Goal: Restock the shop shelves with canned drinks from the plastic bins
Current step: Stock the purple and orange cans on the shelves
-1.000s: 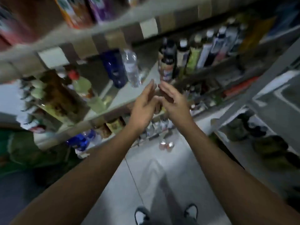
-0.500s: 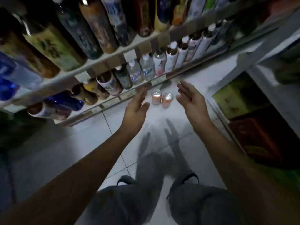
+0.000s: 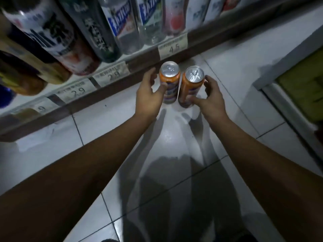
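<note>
Left hand [image 3: 148, 96] curls half-open round left can [image 3: 169, 81], thumb on its front. Right hand [image 3: 212, 97] does the same on right can [image 3: 190, 88]; can't tell if either grip is firm. Cans upright, touching, on tiled floor [image 3: 227, 67] on near side of bottom shelf [image 3: 143, 55]. Likely full, heavyish, rigid, slick; take mid-body. Tall slim orange cans, silver tops.
</note>
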`<state>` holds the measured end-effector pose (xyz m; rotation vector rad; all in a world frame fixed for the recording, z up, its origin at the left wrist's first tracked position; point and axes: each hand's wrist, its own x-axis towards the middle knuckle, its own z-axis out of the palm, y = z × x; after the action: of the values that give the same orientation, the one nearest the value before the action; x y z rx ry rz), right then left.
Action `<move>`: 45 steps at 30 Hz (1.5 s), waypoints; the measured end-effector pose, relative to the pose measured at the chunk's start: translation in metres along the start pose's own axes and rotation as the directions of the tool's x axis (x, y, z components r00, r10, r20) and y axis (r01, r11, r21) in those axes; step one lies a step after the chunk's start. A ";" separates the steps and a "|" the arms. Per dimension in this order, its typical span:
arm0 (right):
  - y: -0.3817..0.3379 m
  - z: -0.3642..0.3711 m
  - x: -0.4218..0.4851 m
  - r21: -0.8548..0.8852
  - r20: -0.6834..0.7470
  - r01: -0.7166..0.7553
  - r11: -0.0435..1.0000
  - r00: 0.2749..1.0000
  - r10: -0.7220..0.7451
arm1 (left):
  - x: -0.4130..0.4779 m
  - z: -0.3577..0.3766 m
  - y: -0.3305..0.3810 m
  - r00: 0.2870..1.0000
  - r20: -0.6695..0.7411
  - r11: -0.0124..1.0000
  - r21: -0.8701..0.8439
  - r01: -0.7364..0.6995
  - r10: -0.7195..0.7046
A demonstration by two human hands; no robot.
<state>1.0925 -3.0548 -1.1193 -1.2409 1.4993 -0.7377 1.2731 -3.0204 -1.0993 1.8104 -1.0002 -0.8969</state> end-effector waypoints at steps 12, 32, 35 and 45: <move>-0.002 0.012 0.017 -0.034 -0.054 0.127 0.991 0.990 -0.129 | 0.000 0.002 0.007 0.971 -0.136 0.980 0.060 -0.190 0.196; -0.604 -0.209 -0.226 0.276 -0.010 0.139 0.951 0.990 -0.141 | -0.140 -0.229 0.580 0.947 0.273 0.935 -0.348 -0.065 0.168; -0.708 -0.235 -0.264 0.322 0.009 0.207 0.924 0.975 -0.222 | -0.156 -0.286 0.692 0.957 0.238 0.924 -0.376 -0.068 0.167; -0.947 -0.261 -0.376 0.386 0.136 0.403 0.830 0.865 -0.483 | -0.206 -0.443 0.917 0.944 0.139 0.871 -0.444 -0.209 0.298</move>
<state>1.1435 -3.0036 -0.0705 -1.3614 0.8415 -1.0752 1.3199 -2.9733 -0.0624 1.2054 -1.0462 -1.0534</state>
